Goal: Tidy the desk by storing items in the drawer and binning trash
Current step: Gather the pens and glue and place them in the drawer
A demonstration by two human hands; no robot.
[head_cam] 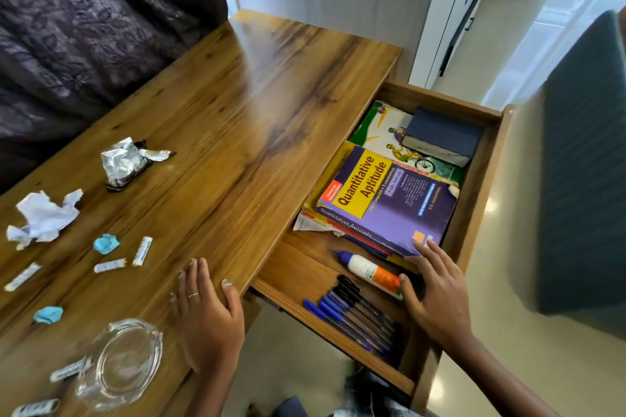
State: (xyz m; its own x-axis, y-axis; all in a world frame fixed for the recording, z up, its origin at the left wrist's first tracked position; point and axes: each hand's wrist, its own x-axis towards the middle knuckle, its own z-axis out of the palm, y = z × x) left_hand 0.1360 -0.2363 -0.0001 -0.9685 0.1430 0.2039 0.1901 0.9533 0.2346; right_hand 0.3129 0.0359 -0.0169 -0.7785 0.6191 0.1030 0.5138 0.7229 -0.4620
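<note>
The wooden drawer (pixel 474 200) stands pulled out on the desk's right side. Inside lie a purple "Quantitative Aptitude" book (pixel 389 200) on a stack, a grey-blue book (pixel 440 135), a white glue bottle (pixel 371 272) and several blue and black pens (pixel 352 315). My right hand (pixel 437 291) reaches into the drawer with straight fingers touching the purple book's near corner. My left hand (pixel 206 318) rests flat on the desk's edge. On the desk (pixel 237 105) lie a foil wrapper (pixel 127 162), crumpled white paper (pixel 42 218), blue paper balls (pixel 106 243) and several small white sticks (pixel 142 250).
A clear glass ashtray (pixel 122 362) sits at the desk's near left corner. A dark patterned curtain (pixel 84 27) hangs behind the desk. A teal chair (pixel 586 162) stands right of the drawer, over a pale tiled floor.
</note>
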